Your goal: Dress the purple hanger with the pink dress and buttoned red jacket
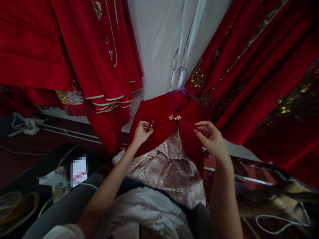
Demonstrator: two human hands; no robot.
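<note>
A short red garment [152,109], like a cape or jacket, hangs in front of me on a purple hanger [183,81]. At its chest sits a floral beaded clasp [175,118], with the front edges parting below it over a pale, shiny patterned fabric [174,169]. Over the garment's left front, my left hand [142,134] is closed on a small dark red ornament [151,124] with shiny bits. My right hand [211,137] pinches at the right front, thumb and forefinger together. Something red shows at its fingertips; whether it is the cloth or a separate piece, I cannot tell.
Red garments with pale piping [112,83] hang at the left, and red ones with gold sequins [281,103] at the right. At lower left are a lit phone-like screen [79,171] and cables. A white cord [276,219] lies at lower right.
</note>
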